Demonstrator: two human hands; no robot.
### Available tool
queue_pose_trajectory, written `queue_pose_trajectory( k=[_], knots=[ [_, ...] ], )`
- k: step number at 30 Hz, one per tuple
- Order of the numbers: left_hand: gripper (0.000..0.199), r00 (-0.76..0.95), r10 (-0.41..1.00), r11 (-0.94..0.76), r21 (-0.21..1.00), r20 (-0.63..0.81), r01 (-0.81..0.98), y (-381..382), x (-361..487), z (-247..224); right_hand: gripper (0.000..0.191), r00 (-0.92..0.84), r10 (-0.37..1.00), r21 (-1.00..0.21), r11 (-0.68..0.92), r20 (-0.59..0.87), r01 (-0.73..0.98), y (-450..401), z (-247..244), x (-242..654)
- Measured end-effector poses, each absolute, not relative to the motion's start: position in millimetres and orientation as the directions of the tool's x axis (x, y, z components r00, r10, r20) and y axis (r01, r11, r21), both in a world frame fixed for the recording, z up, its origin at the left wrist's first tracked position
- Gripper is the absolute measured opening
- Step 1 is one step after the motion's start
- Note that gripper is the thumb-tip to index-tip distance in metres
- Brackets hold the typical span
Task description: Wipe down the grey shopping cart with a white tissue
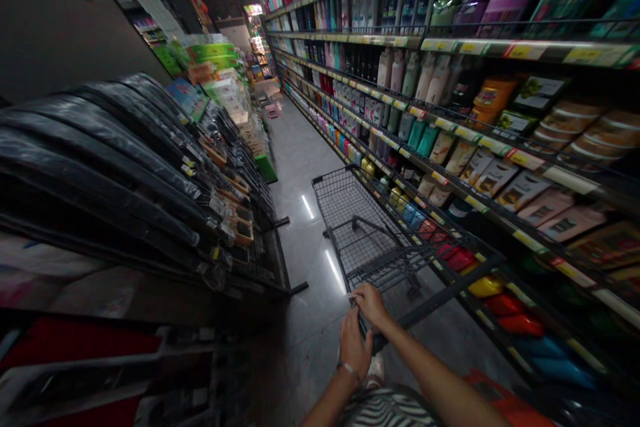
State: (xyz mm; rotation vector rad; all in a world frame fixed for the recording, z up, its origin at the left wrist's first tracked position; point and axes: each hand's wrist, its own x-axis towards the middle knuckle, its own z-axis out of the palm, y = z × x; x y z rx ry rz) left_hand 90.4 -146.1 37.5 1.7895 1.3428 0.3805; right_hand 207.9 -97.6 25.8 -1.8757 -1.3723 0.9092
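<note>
My left hand (354, 349) is at the lower middle, fingers stretched upward and thumb apart, with a thin band round its wrist. Just above it, my right hand (371, 305) is closed, its fingertips together at something small and pale that I cannot make out. The two hands are close together, over the near left corner of a black wire shopping cart (353, 203). The cart's basket shows no goods in it. Its handle (450, 290) runs up to the right, and neither hand is wrapped round it.
Shelves of bottles and tubs (525, 167) line the right side, close to the cart. On the left stand black plastic-wrapped goods (100, 153) on a rack, with its feet jutting into the aisle. The grey floor (295, 167) runs ahead. A shoe (376, 368) shows below my hands.
</note>
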Motion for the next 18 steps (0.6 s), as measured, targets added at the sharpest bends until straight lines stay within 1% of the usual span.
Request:
queue_pose_trajectory(
  k=[5, 11, 15, 18],
  knots=[
    [0.062, 0.389, 0.877, -0.045, 0.76, -0.28, 0.648, -143.9, 86.1, 45.7, 0.021, 0.198, 0.958, -0.806, -0.284, -0.209, 0.519, -94.7, 27.2, 213.6],
    [0.055, 0.451, 0.828, 0.002, 0.805, -0.334, 0.593, -124.2, 68.8, 58.5, 0.025, 0.209, 0.924, -0.783, -0.381, -0.319, 0.492, -81.2, 16.0, 208.3],
    [0.052, 0.541, 0.755, 0.051, 0.856, -0.37, 0.514, -102.1, 60.5, 52.9, 0.028, 0.275, 0.886, -0.745, -0.462, -0.372, 0.481, -64.6, 3.7, 192.2],
    [0.039, 0.589, 0.688, 0.12, 0.867, -0.425, 0.484, -78.8, 54.1, 39.1, 0.028, 0.372, 0.857, -0.712, -0.507, -0.356, 0.486, -50.6, -2.9, 182.1]
  ],
)
